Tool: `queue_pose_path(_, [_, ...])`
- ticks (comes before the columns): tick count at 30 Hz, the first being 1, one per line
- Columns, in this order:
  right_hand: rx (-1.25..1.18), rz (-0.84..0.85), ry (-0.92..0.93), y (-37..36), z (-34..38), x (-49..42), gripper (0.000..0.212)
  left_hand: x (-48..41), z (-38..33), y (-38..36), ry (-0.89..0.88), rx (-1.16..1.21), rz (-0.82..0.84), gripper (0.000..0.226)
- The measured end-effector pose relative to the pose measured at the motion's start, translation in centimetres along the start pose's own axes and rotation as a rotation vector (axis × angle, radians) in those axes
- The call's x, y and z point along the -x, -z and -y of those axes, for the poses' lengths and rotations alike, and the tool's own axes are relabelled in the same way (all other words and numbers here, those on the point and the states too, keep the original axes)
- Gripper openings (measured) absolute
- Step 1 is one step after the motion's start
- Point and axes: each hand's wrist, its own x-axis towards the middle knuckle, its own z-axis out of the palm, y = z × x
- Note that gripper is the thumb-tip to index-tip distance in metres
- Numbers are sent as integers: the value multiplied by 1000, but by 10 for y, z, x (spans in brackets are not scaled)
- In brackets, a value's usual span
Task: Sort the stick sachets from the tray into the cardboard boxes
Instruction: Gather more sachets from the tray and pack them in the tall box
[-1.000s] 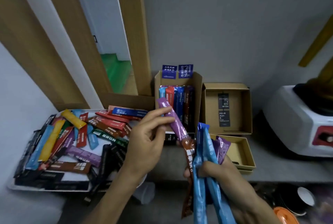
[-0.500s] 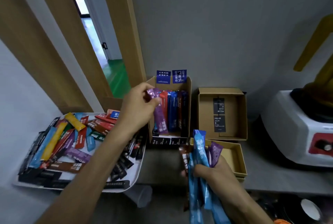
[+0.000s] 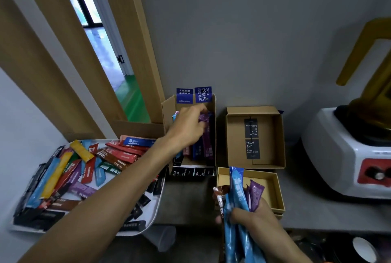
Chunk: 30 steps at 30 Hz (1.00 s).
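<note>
1. A drinks-preparation corner, perhaps a café's or pantry's, is showing: a grey counter (image 3: pixel 317 209) is running along a plain grey wall (image 3: pixel 254 29).
2. A white blender base (image 3: pixel 342 156) is standing at the counter's right edge.
3. Many stick sachets (image 3: pixel 118 154) are lying heaped on a tray (image 3: pixel 153 212) near its left edge.
4. A blue card (image 3: pixel 203 94) is reading COFFEE.
5. A wooden door frame (image 3: pixel 131 40) is opening onto a green floor (image 3: pixel 133 97).

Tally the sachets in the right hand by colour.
In the right hand:
blue sachets: 2
brown sachet: 1
purple sachet: 1
Total: 4
</note>
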Motion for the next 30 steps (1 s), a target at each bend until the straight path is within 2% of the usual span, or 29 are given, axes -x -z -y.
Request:
queue_pose_path(5, [6, -11, -32, 1, -3, -5, 39, -4, 11, -15, -143, -92, -81, 52])
queue_pose_path(8, [-8, -27, -42, 1, -4, -7, 41, -4, 21, -20, -189, -150, -128, 46])
queue_pose_path(12, [-43, -53, -36, -2, -2, -10, 40, -5, 26, -25, -189, -180, -110, 38])
queue_pose_path(15, [-74, -92, 20, -8, 3, -10, 31, -1, 22, -23, -165, -110, -128, 33])
queue_pose_path(18, [-182, -171, 97, -14, 8, -14, 24, 22, 14, -11, -83, 71, -200, 17])
queue_pose_path(19, [-210, -196, 118, -17, 9, -16, 23, 34, 12, -7, -48, 163, -188, 13])
queue_pose_path(21, [-233, -226, 167, -21, 12, -21, 21, 60, 6, 2, -5, 313, -63, 14])
queue_pose_path(23, [-219, -224, 208, -24, 14, -24, 23, 80, -2, 10, -1, 334, 116, 14])
queue_pose_path(25, [-190, -221, 242, -29, 16, -26, 23, 92, -7, 13, -7, 340, 222, 12])
queue_pose_path(28, [-198, -299, 290, -38, 13, -34, 18, 106, -8, 17, 21, 299, 222, 16])
queue_pose_path(30, [-295, -357, 321, -41, 11, -41, 21, 119, -3, 19, 70, 245, 197, 19])
